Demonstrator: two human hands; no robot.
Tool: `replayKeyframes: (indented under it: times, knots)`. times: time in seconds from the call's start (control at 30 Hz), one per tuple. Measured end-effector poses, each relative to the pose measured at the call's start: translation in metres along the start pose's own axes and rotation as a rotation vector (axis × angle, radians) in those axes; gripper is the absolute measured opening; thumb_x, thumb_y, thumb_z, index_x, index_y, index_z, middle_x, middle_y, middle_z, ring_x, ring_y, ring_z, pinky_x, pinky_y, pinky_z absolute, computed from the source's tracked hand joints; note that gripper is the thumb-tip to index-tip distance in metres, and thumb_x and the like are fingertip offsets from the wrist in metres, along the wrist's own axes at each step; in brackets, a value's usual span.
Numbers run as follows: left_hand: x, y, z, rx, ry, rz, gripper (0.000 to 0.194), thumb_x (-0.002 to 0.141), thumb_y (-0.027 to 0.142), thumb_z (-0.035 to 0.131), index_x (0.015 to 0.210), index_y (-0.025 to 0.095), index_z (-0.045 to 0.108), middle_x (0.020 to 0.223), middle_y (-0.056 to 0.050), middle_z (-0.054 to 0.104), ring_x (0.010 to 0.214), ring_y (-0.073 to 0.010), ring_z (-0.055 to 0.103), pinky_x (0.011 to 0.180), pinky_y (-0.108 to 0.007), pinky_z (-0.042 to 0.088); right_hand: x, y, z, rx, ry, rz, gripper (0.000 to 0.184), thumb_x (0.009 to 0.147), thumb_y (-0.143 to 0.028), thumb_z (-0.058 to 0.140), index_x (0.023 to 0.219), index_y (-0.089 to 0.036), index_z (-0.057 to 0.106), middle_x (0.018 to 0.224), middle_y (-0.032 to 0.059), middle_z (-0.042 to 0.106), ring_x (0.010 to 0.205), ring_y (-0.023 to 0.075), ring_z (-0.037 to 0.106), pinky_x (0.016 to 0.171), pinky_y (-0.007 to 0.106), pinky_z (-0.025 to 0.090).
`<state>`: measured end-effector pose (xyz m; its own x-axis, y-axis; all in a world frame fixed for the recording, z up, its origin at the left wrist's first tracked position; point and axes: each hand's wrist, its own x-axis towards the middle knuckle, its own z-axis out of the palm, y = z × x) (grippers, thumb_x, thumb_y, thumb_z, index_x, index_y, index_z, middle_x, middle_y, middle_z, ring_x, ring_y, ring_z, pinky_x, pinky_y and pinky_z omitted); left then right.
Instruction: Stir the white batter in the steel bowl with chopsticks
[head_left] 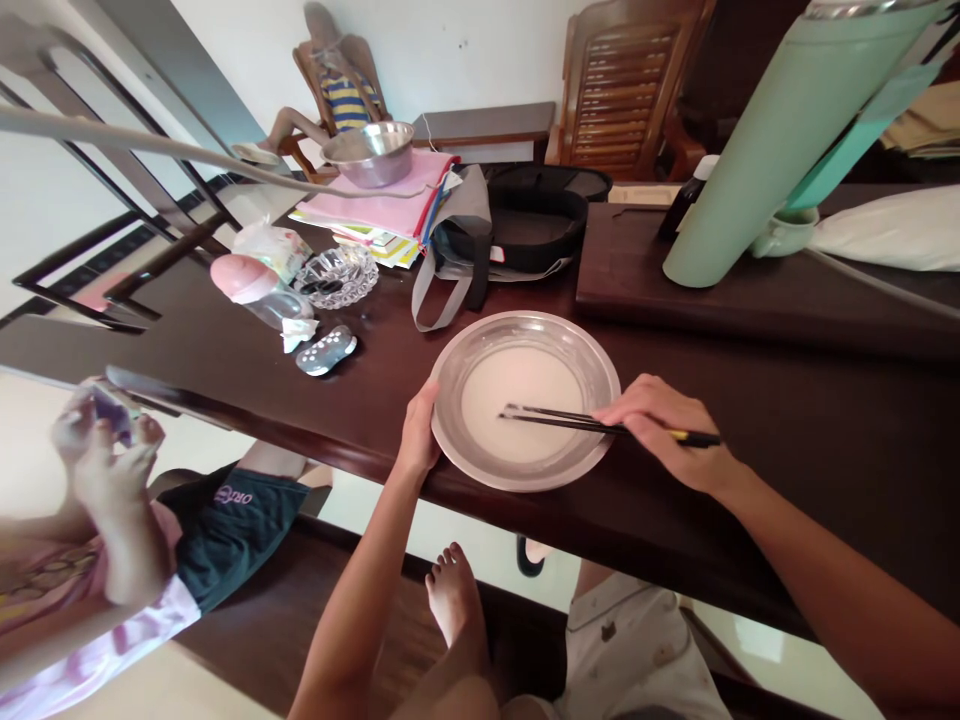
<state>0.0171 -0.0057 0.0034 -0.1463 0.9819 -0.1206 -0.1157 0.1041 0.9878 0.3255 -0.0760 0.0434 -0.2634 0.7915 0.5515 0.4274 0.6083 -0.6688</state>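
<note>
A wide metal bowl (pixel 600 385) stands near the front edge of the dark table, with a pale, milky liquid (pixel 525 385) in its bottom. My left hand (pixel 420 428) grips the bowl's left rim, its fingers partly hidden behind the wall. In my right hand (pixel 667 425) is a pair of black chopsticks (pixel 559 418), held over the bowl's right rim. Their tips reach into the middle of the bowl, at the liquid, with a little white stuff on them.
Left on the table (pixel 375 390) are a remote (pixel 326 350), a pink-capped bottle (pixel 251 285) and a glass ashtray (pixel 341 278). Behind lie a black bag (pixel 532 225) and a metal basin (pixel 371 155) on papers. A green flask (pixel 795 140) stands right. Two people sit nearby, one close left (pixel 240 530).
</note>
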Motion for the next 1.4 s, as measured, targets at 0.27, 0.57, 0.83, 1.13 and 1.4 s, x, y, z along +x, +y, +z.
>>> replayKeyframes:
  times: [0.27,0.57,0.83,1.13,1.4]
  knots:
    - [-0.004,0.008,0.004,0.042,-0.065,0.042,0.038,0.083,0.048,0.064,0.095,0.014,0.078,0.096,-0.008,0.078,0.107,-0.0308,0.065,0.088,-0.033,0.053,-0.002,0.005,-0.005,0.001,0.258,0.056,0.031,0.099,-0.024,0.046,0.085,-0.028,0.074,0.074,0.0015,0.074,0.064,0.0195,0.060,0.064,0.040,0.045]
    - [-0.004,0.008,0.003,0.036,-0.074,0.051,0.038,0.084,0.047,0.063,0.098,0.015,0.078,0.102,-0.008,0.078,0.112,-0.0305,0.064,0.091,-0.032,0.052,0.001,0.000,-0.004,-0.145,0.118,0.023,0.020,0.096,-0.022,0.054,0.095,-0.027,0.073,0.088,0.0013,0.079,0.072,0.0192,0.065,0.071,0.041,0.045]
    - [-0.003,0.004,0.002,0.007,-0.053,0.027,0.037,0.083,0.047,0.064,0.097,0.016,0.078,0.100,-0.007,0.078,0.107,-0.0290,0.066,0.089,-0.032,0.053,0.001,-0.003,0.002,-0.069,-0.002,0.004,0.020,0.096,-0.022,0.055,0.101,-0.028,0.073,0.091,-0.0002,0.079,0.074,0.0178,0.066,0.072,0.039,0.046]
    - [-0.004,0.009,0.005,0.016,-0.082,0.045,0.036,0.082,0.046,0.064,0.095,0.015,0.078,0.101,-0.007,0.078,0.111,-0.0305,0.065,0.090,-0.033,0.053,-0.001,-0.001,-0.006,-0.004,0.181,0.040,0.032,0.099,-0.021,0.046,0.087,-0.028,0.074,0.076,0.0007,0.075,0.066,0.0187,0.059,0.067,0.040,0.044]
    - [-0.004,0.006,0.003,0.012,-0.064,0.028,0.036,0.082,0.048,0.066,0.094,0.016,0.078,0.097,-0.007,0.078,0.108,-0.0310,0.066,0.088,-0.033,0.053,0.000,0.001,-0.003,-0.131,0.155,0.038,0.022,0.097,-0.024,0.053,0.092,-0.028,0.075,0.086,0.0019,0.078,0.072,0.0208,0.062,0.071,0.042,0.045]
